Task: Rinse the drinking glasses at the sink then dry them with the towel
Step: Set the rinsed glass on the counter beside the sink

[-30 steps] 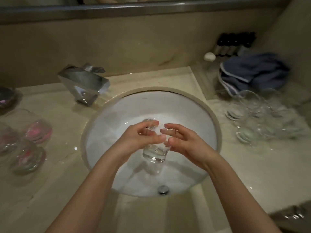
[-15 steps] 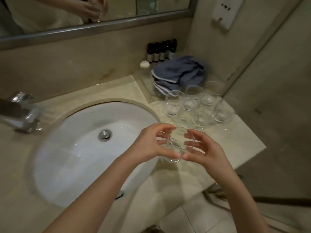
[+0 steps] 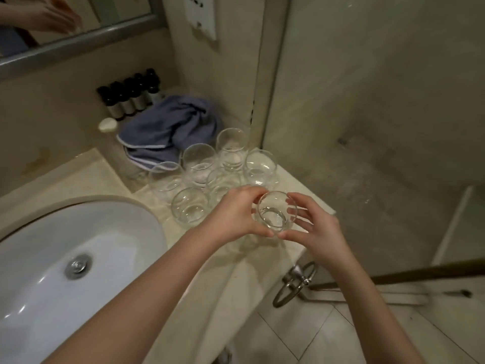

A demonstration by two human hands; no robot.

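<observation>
Now, from the head view, a clear glass (image 3: 275, 215) is held upright between both hands, over the right end of the counter (image 3: 183, 258). The left hand (image 3: 233, 214) is curled round the glass on its left side, with the thumb low and the fingers (image 3: 258, 191) up by the rim. The right hand (image 3: 312, 228) is curled round the right side, and its fingers (image 3: 295, 199) are pressed on the rim and wall. So the glass is gripped by both hands. A little water can be seen at the bottom of it. Whether the glass is touching the counter cannot be told.

Just behind the hands, six more glasses (image 3: 198, 164) are stood upright in a close group on the counter. Some of them are touching each other. A blue towel (image 3: 168, 130) is bunched up just behind the group, by the wall. Five small bottles (image 3: 128, 97) with dark caps are lined up behind the towel. A small white round thing (image 3: 107, 124) is laid near the bottles.

A white sink (image 3: 91, 232) is seen on the left, well apart from the held glass. Its metal drain (image 3: 78, 265) is shut. A mirror (image 3: 65, 19) is hung above, and a hand is shown in it. A white socket plate (image 3: 200, 14) is fixed on the wall. A metal ring (image 3: 294, 285) is hung below the counter edge, above a tiled floor (image 3: 328, 334).
</observation>
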